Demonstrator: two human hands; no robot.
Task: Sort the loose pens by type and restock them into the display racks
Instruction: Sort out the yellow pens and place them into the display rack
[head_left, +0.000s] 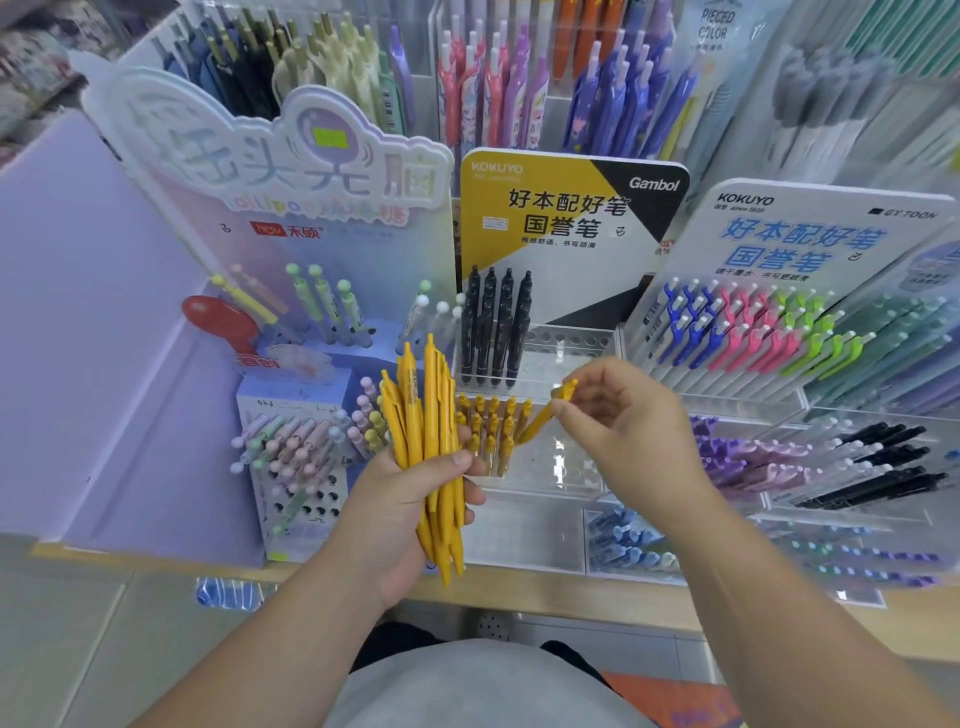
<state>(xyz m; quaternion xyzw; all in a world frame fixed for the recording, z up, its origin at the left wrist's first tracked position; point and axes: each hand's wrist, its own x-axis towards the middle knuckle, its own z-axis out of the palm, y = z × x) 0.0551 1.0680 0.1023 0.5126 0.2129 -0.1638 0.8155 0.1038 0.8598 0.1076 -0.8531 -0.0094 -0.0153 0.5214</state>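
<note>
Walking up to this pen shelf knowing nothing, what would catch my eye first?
The thick bunch of yellow pens gripped in the left hand, centre frame. Beside it, the right hand pinches a single yellow pen over the clear rack already partly filled with matching ones. Behind stands a bold yellow-and-black sign above black pens.

On my left a lavender side panel (93, 322) walls off the shelf, whose pale wooden front edge (545, 592) runs across in front of me. Three header cards stand in a row: a pastel cloud-shaped card (291, 208) with a yellow-green sticker (330, 138), a yellow-and-black Kokuyo Gambol card (566, 218) beside it, and a white Kokuyo card (800, 234) with blue lettering on the right. A glossy red object (223, 322) sits below the pastel card. A blurred blue-striped item (228, 592) shows just under the shelf edge, beside grey floor tiles (78, 649).
</note>
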